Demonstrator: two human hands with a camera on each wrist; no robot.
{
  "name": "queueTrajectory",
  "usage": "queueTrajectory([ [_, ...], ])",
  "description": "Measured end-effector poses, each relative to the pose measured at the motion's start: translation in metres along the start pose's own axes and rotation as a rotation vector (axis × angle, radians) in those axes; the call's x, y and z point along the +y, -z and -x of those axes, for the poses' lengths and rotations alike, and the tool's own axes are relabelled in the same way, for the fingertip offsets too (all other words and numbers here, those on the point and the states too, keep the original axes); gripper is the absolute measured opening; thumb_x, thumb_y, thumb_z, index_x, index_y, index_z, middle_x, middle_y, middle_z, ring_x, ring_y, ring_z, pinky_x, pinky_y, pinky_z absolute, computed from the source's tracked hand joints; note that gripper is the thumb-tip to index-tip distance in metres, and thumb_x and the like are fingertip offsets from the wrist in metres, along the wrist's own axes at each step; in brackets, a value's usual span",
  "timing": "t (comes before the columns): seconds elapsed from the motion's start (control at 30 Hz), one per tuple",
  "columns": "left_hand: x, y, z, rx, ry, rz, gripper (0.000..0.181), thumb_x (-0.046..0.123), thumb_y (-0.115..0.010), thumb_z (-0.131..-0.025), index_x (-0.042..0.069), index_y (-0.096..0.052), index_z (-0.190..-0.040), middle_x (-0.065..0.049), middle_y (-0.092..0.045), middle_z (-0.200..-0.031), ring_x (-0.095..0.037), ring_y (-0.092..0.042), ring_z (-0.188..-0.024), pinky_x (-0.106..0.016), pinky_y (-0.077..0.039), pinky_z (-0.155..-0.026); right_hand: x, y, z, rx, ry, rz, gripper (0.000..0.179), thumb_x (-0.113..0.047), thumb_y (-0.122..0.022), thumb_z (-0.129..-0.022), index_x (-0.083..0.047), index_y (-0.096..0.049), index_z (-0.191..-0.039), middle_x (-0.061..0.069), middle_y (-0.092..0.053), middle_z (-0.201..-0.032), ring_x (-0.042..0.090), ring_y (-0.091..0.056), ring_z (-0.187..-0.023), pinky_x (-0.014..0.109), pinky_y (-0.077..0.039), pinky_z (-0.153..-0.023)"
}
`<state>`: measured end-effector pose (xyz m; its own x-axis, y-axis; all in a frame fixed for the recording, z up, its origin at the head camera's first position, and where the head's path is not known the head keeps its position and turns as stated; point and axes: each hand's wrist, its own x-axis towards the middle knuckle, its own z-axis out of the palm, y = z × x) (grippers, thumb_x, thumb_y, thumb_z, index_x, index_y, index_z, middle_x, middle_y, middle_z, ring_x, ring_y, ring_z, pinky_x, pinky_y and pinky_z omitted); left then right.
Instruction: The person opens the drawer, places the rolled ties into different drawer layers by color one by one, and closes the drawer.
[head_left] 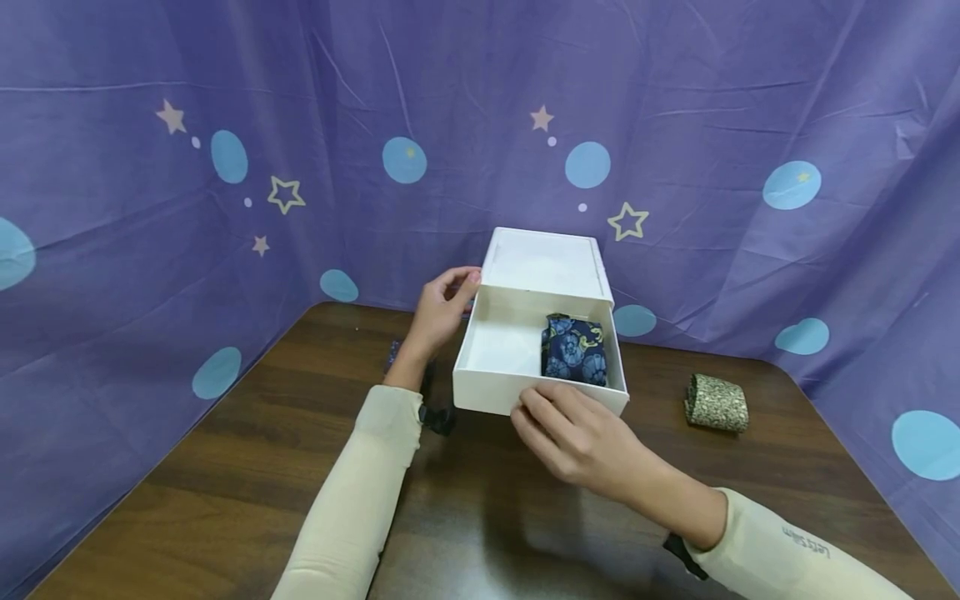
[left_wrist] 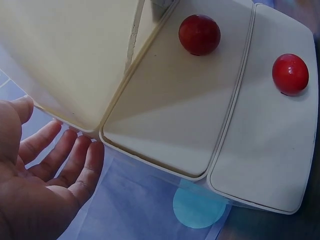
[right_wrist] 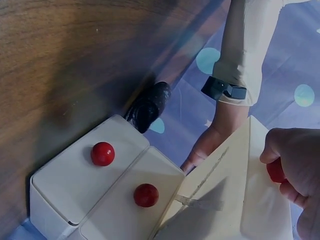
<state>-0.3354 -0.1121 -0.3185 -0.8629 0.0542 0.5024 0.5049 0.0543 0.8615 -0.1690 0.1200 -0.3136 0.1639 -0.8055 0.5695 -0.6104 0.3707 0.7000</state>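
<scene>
A white drawer unit (head_left: 547, 262) stands on the table with its top drawer (head_left: 487, 390) pulled out. Inside, on the drawer's right side, lies a folded dark blue patterned cloth (head_left: 574, 350). My right hand (head_left: 581, 437) is at the drawer front, where its fingers pinch a red round knob (right_wrist: 275, 171), mostly covered by the fingers in the right wrist view. Against the unit's left side rests my left hand (head_left: 442, 308). Its fingers, slightly bent in the left wrist view, touch the casing edge and grip nothing. Two lower drawers carry red knobs (left_wrist: 199, 35).
A rolled speckled green-beige cloth (head_left: 717, 403) lies on the wooden table (head_left: 225, 500) to the right. Behind my left forearm a dark patterned item (head_left: 392, 354) is partly hidden. A purple curtain (head_left: 465, 75) with stars and dots hangs behind the table.
</scene>
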Motion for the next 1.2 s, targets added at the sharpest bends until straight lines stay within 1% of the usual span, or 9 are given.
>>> queueTrajectory([
  [0.13,0.0000,0.0005,0.0001,-0.004,0.005,0.003,0.039,0.029,-0.063,-0.104,0.000,-0.066,-0.130,-0.017,-0.069,-0.116,-0.021,-0.064,-0.097,-0.029,-0.059,-0.077,0.0006,0.0018,-0.0011,-0.005,-0.010,0.006,0.026,0.002,-0.047,-0.104,0.003,-0.073,-0.104,0.019,-0.070,-0.106,0.033,-0.067,-0.096,0.039,-0.059,-0.087],
  [0.37,0.0011,0.0005,-0.0003,-0.010,0.011,0.012,0.041,0.027,-0.062,-0.104,-0.001,-0.064,-0.134,-0.021,-0.067,-0.120,-0.027,-0.063,-0.102,-0.027,-0.058,-0.076,0.0023,0.0047,-0.0037,0.001,-0.015,0.020,0.027,0.003,-0.045,-0.104,0.005,-0.073,-0.105,0.019,-0.071,-0.107,0.033,-0.068,-0.096,0.039,-0.059,-0.087],
  [0.6,-0.0001,0.0003,-0.0003,-0.003,0.008,0.014,0.039,0.028,-0.063,-0.104,0.000,-0.067,-0.130,-0.019,-0.069,-0.116,-0.022,-0.065,-0.097,-0.026,-0.059,-0.074,0.0047,0.0067,-0.0069,-0.001,-0.025,0.040,0.028,0.004,-0.045,-0.104,0.005,-0.073,-0.105,0.019,-0.072,-0.105,0.033,-0.068,-0.095,0.039,-0.059,-0.087],
  [0.73,-0.0008,0.0003,-0.0001,-0.001,0.001,0.010,0.039,0.029,-0.064,-0.103,0.000,-0.067,-0.129,-0.019,-0.069,-0.115,-0.022,-0.065,-0.096,-0.027,-0.059,-0.075,0.0048,0.0056,-0.0049,-0.009,-0.033,0.038,0.028,0.005,-0.045,-0.104,0.005,-0.073,-0.105,0.019,-0.072,-0.106,0.033,-0.068,-0.095,0.040,-0.060,-0.086],
  [0.87,-0.0005,0.0000,-0.0004,0.003,0.013,0.017,0.039,0.029,-0.064,-0.103,0.000,-0.067,-0.129,-0.019,-0.069,-0.115,-0.021,-0.065,-0.096,-0.025,-0.059,-0.076,0.0052,0.0042,-0.0021,-0.021,-0.040,0.038,0.027,0.005,-0.046,-0.104,0.005,-0.073,-0.107,0.019,-0.072,-0.108,0.034,-0.068,-0.097,0.041,-0.059,-0.087],
  [0.93,-0.0002,-0.0003,-0.0007,0.002,0.023,0.025,0.039,0.028,-0.064,-0.104,-0.001,-0.067,-0.130,-0.020,-0.069,-0.116,-0.022,-0.065,-0.097,-0.025,-0.058,-0.075,0.0054,0.0034,-0.0011,-0.028,-0.041,0.041,0.026,0.005,-0.047,-0.103,0.005,-0.073,-0.107,0.019,-0.072,-0.109,0.034,-0.068,-0.098,0.041,-0.059,-0.088],
  [1.13,0.0010,-0.0009,-0.0016,-0.010,0.043,0.023,0.038,0.020,-0.060,-0.106,-0.006,-0.062,-0.133,-0.024,-0.067,-0.119,-0.032,-0.065,-0.103,-0.024,-0.058,-0.075,0.0055,0.0023,-0.0002,-0.029,-0.044,0.040,0.026,0.005,-0.047,-0.103,0.005,-0.073,-0.109,0.019,-0.072,-0.110,0.033,-0.068,-0.099,0.041,-0.059,-0.089],
  [1.2,0.0011,-0.0011,-0.0015,-0.010,0.042,0.024,0.038,0.019,-0.059,-0.106,-0.007,-0.062,-0.133,-0.025,-0.067,-0.119,-0.032,-0.065,-0.103,-0.025,-0.059,-0.076,0.0057,0.0021,-0.0004,-0.035,-0.049,0.039,0.026,0.005,-0.047,-0.103,0.005,-0.073,-0.109,0.019,-0.072,-0.111,0.033,-0.068,-0.099,0.041,-0.059,-0.089],
])
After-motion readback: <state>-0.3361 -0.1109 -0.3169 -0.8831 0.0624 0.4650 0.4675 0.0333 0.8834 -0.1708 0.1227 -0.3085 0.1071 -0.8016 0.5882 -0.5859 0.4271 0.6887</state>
